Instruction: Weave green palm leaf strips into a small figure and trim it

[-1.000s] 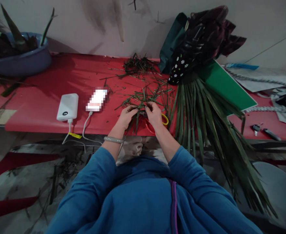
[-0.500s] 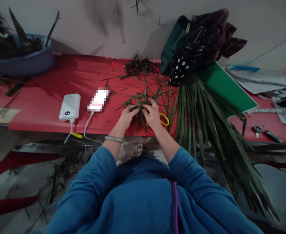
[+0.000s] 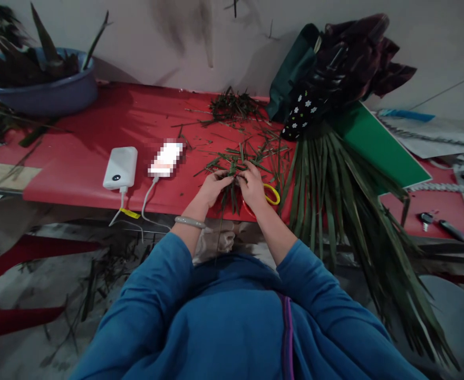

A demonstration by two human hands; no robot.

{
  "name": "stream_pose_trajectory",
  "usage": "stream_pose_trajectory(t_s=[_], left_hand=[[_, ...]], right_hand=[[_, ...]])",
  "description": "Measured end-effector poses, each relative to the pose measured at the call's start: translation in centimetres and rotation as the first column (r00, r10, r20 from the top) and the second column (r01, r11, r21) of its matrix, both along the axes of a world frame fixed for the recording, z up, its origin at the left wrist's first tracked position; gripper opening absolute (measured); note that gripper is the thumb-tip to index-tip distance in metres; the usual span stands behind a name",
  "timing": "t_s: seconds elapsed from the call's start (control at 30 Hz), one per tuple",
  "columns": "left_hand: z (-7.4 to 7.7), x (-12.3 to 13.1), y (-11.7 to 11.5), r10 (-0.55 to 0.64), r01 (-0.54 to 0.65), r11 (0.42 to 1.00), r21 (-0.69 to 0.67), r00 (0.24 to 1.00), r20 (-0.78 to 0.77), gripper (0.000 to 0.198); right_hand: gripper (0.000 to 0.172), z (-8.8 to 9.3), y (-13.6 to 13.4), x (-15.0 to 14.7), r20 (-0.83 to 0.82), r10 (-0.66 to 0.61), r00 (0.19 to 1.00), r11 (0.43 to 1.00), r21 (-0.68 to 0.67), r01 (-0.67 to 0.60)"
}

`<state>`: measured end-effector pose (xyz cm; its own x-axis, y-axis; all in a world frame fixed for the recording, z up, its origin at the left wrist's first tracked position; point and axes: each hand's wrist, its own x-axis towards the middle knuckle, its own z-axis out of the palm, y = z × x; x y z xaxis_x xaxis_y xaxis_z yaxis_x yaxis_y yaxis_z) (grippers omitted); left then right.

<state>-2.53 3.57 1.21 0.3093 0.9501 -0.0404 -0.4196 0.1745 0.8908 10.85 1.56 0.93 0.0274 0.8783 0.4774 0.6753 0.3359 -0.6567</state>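
Note:
My left hand [image 3: 213, 188] and my right hand [image 3: 254, 186] meet at the near edge of the red table [image 3: 97, 137]. Both are closed around a small bunch of green leaf strips [image 3: 232, 191] whose ends hang over the table edge. A grey bangle sits on my left wrist. Scissors with yellow and red handles [image 3: 271, 194] lie just right of my right hand, partly hidden by it. More cut strips [image 3: 248, 153] lie scattered behind my fingers.
A large bundle of long palm leaves [image 3: 335, 195] hangs off the table at right, beside a green board [image 3: 378, 148] and dark cloth. A white power bank [image 3: 120, 168] and a phone [image 3: 164, 158] lie left, cables dangling. A blue basin [image 3: 50, 95] stands far left.
The view has shifted slightly, so everything sits a little further right. My hands stay together on the leaf strips, fingers working closer over them.

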Motion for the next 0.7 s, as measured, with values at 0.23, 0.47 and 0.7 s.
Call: stream_pose_trajectory(t_s=[0.23, 0.47, 0.7], left_hand=[[-0.09, 0.08, 0.08, 0.043, -0.044, 0.999, -0.006, 0.998, -0.05, 0.023], [0.0, 0.13, -0.09, 0.085, -0.083, 0.996, 0.031, 0.994, -0.065, 0.021], [0.06, 0.08, -0.11, 0.101, -0.096, 0.994, 0.056, 0.991, -0.083, 0.025]], right_hand=[[0.01, -0.02, 0.02, 0.01, 0.0, -0.026, 1.0, 0.999, 0.026, 0.026], [0.01, -0.07, 0.04, -0.05, 0.017, -0.063, 0.998, 0.998, 0.027, 0.063], [0.011, 0.15, -0.15, -0.03, -0.018, -0.053, 0.998, 0.999, 0.01, 0.053]])
